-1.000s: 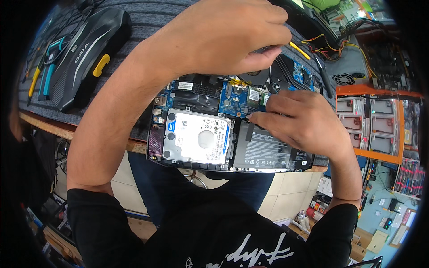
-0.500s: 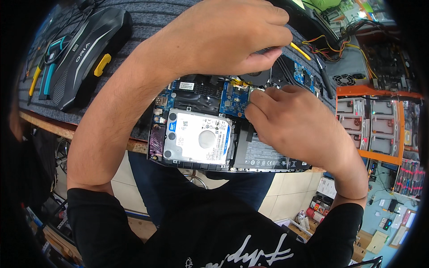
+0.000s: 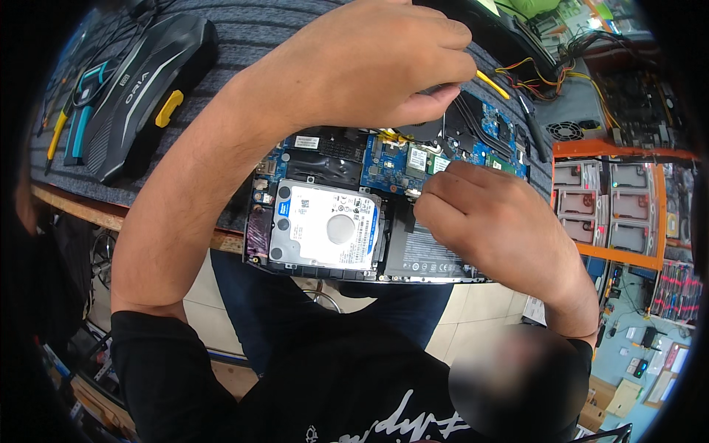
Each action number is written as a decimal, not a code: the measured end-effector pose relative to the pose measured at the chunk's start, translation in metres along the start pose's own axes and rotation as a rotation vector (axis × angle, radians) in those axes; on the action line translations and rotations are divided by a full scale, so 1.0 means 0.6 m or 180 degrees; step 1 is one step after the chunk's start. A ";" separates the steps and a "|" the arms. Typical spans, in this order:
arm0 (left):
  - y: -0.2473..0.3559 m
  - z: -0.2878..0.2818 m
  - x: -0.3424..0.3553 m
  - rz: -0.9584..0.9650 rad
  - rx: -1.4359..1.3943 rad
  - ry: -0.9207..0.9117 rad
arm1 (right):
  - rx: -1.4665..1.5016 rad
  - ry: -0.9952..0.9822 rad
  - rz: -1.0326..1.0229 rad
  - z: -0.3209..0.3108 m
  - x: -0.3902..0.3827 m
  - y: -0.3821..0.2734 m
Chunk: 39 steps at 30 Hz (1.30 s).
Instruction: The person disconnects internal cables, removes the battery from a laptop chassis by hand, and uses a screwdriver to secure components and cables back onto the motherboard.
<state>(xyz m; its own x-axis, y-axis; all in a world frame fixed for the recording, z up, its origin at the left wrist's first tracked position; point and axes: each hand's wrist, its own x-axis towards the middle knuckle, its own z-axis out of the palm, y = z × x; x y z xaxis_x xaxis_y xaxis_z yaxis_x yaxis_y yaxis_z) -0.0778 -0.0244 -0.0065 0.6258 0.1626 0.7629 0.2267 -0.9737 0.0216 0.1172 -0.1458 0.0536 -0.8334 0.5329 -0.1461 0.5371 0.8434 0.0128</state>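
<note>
An open laptop chassis (image 3: 317, 277) lies underside up at the bench's near edge, its hard drive (image 3: 325, 225), black battery (image 3: 413, 247) and blue circuit board (image 3: 384, 166) exposed. My left hand (image 3: 399, 66) is pinched above the far side of the board; a thin metal-shafted tool (image 3: 444, 127) points down from its fingers, its handle hidden. Just beyond the battery, my right hand (image 3: 487, 210) rests low with curled fingers near a small white-labelled card (image 3: 417, 158). Whatever its fingertips grip is hidden beneath them.
A yellow stick-shaped tool (image 3: 492, 85) lies beyond the laptop. To the left are a long black box (image 3: 148, 96), a yellow clip-like piece (image 3: 170, 108) and teal-handled cutters (image 3: 80, 125). At right, an orange-framed rack (image 3: 609, 196) stands beside a power supply with loose cables.
My right hand has drawn back toward the battery, uncovering the labelled card and more of the board. My left hand has shifted only slightly.
</note>
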 end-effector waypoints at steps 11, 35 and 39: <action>0.007 -0.004 0.003 -0.0051 -0.0060 -0.0019 | 0.0690 0.0606 0.0509 0.039 -0.028 -0.003; 0.070 0.011 -0.031 -0.0655 -0.0641 -0.1114 | 0.0160 0.1608 0.0635 0.114 -0.060 -0.068; 0.073 0.003 -0.026 -0.0896 -0.0859 -0.1361 | 0.0330 0.1539 0.0785 0.103 -0.060 -0.076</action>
<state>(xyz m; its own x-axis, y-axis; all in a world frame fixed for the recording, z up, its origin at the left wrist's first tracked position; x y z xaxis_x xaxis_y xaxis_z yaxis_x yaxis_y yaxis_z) -0.0761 -0.0695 -0.0187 0.8276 0.4166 0.3762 0.2647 -0.8807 0.3928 0.1304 -0.2075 -0.0028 -0.6329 0.7049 0.3202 0.7136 0.6916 -0.1120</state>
